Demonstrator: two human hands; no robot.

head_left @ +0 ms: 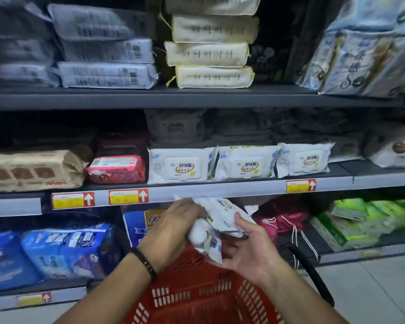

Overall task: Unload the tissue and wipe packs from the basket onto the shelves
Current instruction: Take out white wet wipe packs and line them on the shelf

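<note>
Centre of frame, just under the rail of the middle shelf (220,188): I had the held wipe packs (221,215) up above the basket (197,293), touching neither basket nor shelf. They were a white crumpled bundle, seemingly two packs, though I could not count them for certain.

- Left grip (173,230): clenched over the bundle's left end, fingers wrapped across the top. One dark bracelet (146,264) on that wrist.
- Right grip (246,249): grasping the same bundle from beneath, thumb pressed on its upper face.
- Basket: one, red, slotted walls, lower centre of frame, with a black handle (310,267) hanging off to its right.

Middle shelf, counted left to right: one brown pack (33,170), one red pack (117,169), then three shelved wipe packs (246,163), white with flip lids, side by side at the front edge. Three red-and-yellow price tags (128,196) sat on that rail.

Top shelf (197,99): four cream packs (213,52) stacked flat in the centre, and three grey packs (108,50) stacked to their left.
</note>
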